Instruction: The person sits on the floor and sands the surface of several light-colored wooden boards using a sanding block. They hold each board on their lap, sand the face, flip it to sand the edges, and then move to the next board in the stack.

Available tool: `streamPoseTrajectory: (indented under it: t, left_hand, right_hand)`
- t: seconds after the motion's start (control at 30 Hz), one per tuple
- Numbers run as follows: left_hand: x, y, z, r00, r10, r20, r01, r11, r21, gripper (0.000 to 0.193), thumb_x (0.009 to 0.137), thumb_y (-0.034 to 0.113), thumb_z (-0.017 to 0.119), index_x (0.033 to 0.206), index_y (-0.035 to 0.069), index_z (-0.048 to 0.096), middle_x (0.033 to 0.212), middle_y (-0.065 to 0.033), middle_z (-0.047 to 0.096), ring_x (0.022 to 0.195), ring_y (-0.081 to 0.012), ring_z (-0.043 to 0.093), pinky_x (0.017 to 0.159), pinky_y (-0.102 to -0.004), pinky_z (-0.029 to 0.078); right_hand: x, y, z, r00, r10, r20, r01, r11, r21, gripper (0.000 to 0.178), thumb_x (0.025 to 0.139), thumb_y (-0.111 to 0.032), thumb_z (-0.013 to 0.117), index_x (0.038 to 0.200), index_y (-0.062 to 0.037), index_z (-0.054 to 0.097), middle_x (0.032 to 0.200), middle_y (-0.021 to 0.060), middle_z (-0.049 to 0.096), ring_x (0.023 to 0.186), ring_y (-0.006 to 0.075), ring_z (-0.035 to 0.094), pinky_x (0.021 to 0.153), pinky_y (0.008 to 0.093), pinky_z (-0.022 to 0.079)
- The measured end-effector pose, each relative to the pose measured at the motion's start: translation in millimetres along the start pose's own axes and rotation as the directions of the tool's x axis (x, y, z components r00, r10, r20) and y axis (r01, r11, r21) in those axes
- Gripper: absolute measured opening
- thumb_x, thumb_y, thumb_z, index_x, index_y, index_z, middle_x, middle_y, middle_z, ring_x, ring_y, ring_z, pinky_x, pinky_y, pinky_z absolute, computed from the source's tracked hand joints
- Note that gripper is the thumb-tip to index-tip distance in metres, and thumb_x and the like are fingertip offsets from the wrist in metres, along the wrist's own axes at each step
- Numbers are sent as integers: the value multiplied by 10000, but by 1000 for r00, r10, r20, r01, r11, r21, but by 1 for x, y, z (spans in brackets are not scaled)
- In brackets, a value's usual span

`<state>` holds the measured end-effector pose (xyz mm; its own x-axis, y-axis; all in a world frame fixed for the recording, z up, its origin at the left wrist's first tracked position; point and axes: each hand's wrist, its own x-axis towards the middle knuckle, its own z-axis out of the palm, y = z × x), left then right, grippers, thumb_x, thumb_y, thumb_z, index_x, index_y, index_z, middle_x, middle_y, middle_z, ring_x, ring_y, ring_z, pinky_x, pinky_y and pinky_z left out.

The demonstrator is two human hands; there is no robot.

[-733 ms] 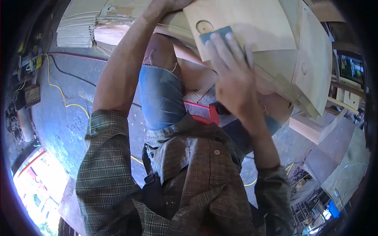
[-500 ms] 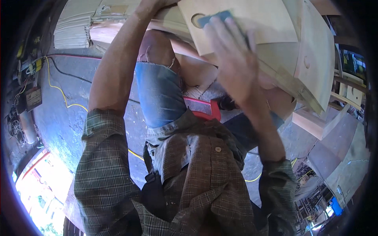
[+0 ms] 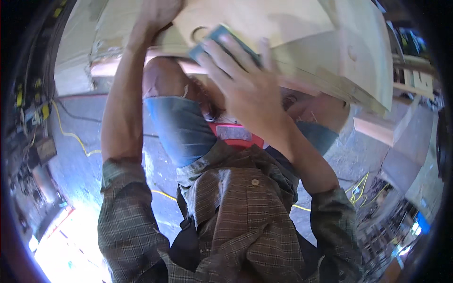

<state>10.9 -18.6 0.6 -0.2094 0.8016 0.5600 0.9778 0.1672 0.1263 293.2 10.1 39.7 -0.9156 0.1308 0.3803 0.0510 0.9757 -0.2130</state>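
A pale wooden panel [image 3: 288, 21] with a small round recess [image 3: 199, 33] near its left edge lies across the work in front of me. My right hand [image 3: 245, 78] is over its near edge, fingers spread across a flat teal sanding block [image 3: 218, 33] held against the wood. The block sits tilted just right of the recess. At the panel's left edge, my left hand [image 3: 161, 12] is closed around the border; its fingertips are partly cut off by the top of the view.
Stacked cardboard [image 3: 73, 61] stands at the left. Another curved pale board [image 3: 365, 52] and a wooden box-like piece [image 3: 375, 127] are at the right. A yellow cord [image 3: 71, 134] runs over the grey floor. Between my knees is a red object [image 3: 236, 134] with a grey top.
My right hand and the sanding block have moved left and toward me, reaching the panel's near-left edge. The whole view has shifted, and my left hand shows more fully at the top.
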Motion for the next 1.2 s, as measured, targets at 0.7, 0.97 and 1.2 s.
streamPoseTrajectory:
  t: [0.7,0.97,1.2]
  left_hand:
    - [-78,178,-103,958,-57,282,203,830,-520,331,946,222,581,1162,-23,633,1214,-203,633,1237,-337,545,1073,-491,384]
    - [-119,221,-101,791,-500,353,527,263,-808,450,993,234,582,1344,-27,478,1041,-51,595,945,-156,588,898,-314,468]
    - [-116,192,-96,712,-553,432,333,-276,-902,212,947,59,636,1137,14,552,863,-4,624,821,-71,592,748,-216,483]
  right_hand:
    - [-149,24,-19,613,756,229,-553,204,808,310,900,-79,516,1165,56,602,1022,102,661,896,169,640,806,299,521]
    - [-94,-11,-57,729,643,234,-488,249,837,334,920,-43,584,1244,41,569,1078,112,661,947,147,606,846,300,491]
    - [-77,-11,-60,655,660,368,-673,288,681,249,919,-89,601,1132,41,601,898,170,681,833,215,668,787,316,505]
